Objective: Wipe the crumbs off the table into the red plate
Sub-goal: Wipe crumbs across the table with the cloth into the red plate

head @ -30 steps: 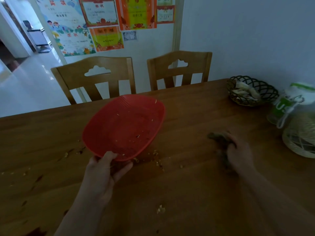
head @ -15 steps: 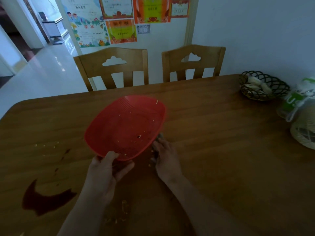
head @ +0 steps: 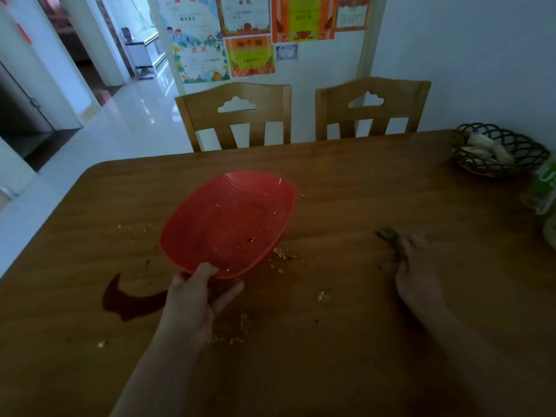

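My left hand (head: 195, 299) grips the near rim of the red plate (head: 228, 224), which is tilted with its right edge down on the wooden table (head: 361, 191). A few crumbs lie inside the plate. A pile of crumbs (head: 282, 254) sits on the table just under the plate's right edge, and more crumbs (head: 240, 329) are scattered nearer me. My right hand (head: 415, 272) presses a dark cloth (head: 391, 239) flat on the table, well to the right of the plate.
A dark wet stain (head: 126, 299) marks the table left of my left hand. A wicker basket (head: 496, 152) and a green-and-white container (head: 541, 191) stand at the far right. Two wooden chairs (head: 237, 115) are behind the table.
My right hand, with the cloth, has moved from beside the plate's right edge out to the right. The plate stays held and tilted. Crumbs now lie heaped by the plate's edge.
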A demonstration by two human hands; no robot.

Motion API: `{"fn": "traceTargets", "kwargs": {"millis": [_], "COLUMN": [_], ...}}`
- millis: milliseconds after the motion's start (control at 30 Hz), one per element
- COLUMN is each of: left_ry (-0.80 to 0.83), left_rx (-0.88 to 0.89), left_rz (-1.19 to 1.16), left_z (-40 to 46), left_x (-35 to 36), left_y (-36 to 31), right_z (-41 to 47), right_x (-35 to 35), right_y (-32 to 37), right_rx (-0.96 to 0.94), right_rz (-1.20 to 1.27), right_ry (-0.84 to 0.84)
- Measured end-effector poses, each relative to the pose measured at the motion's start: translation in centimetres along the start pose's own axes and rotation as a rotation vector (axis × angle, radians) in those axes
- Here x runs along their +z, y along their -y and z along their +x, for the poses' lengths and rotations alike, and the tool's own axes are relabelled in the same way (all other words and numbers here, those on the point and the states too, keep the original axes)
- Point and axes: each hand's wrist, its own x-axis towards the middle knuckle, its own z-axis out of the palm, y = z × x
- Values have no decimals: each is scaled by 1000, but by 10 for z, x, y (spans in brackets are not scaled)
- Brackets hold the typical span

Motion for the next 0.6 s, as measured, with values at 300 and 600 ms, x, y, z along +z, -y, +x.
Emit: {"fn": "traceTargets", "kwargs": {"millis": [300,600], "left_ry": [-35,-32], "left_rx": [-4,19], "left_rz": [-16,-1], "left_z": [-14,-31], "left_x": [-5,-5], "left_y": [11,19], "right_z": [-45,2], "right_x": [50,3], "right_y": [91,17], "right_rx": [-447,-387], "right_rz": [-68,-233], "right_ry": [262,368]}}
